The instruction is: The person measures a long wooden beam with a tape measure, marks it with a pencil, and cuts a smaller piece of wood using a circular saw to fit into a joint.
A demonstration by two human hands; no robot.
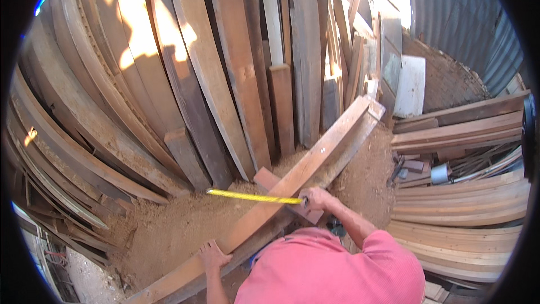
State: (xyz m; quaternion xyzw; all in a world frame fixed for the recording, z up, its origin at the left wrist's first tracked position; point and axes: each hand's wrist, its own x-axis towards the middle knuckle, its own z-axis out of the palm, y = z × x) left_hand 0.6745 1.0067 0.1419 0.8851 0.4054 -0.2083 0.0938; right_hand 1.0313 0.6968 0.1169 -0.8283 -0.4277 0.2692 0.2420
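Note:
My right hand (pixel 316 200) is closed around a tape measure, whose case is mostly hidden by my fingers. From it the yellow tape blade (pixel 253 196) stretches left across a long brown plank (pixel 306 166), its free end past the plank's left side. That plank runs diagonally from lower left to upper right. Lying flat on its lower part is my left hand (pixel 212 254), thumb spread and nothing visible in it. A short reddish board (pixel 267 178) lies crosswise under the long plank. Beside the plank is a greyer timber (pixel 343 157), partly covered.
Tall boards (pixel 239 67) lean in a row along the far and left sides. Stacked planks (pixel 461 197) fill the right, with a grey-white cylindrical container (pixel 440 173) among scraps. Sawdust (pixel 174 225) covers the ground. Corrugated metal sheeting (pixel 461 22) stands at the far right.

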